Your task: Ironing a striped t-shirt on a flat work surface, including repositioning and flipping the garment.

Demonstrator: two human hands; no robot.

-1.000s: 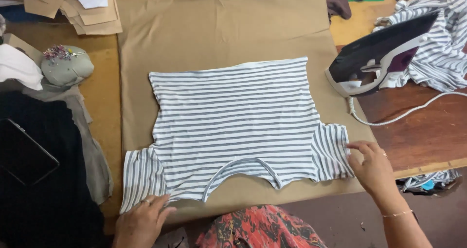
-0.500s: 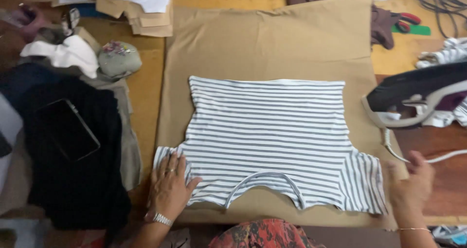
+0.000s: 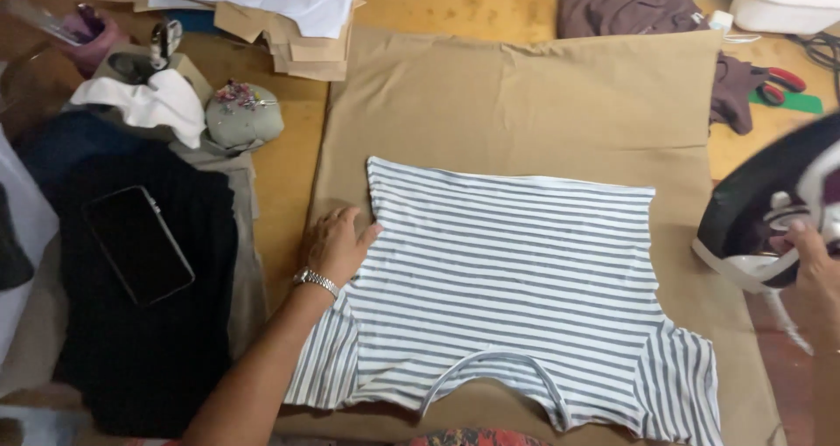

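The striped shirt [image 3: 512, 297] lies flat on the tan pad [image 3: 525, 96] covering the desk [image 3: 297, 157], neckline toward the person, its long axis running left to right. The left hand [image 3: 339, 245] rests open, fingers spread, on the shirt's left edge — touching it. The right hand [image 3: 809, 258] is closed around the handle of the iron [image 3: 761, 214], which sits just beside the shirt's right edge — so the shirt lies to the left of the iron.

A dark rectangular phone screen [image 3: 137, 245] lay blank on the black folded cloth [image 3: 175, 323], left of my left hand [image 3: 337, 245].
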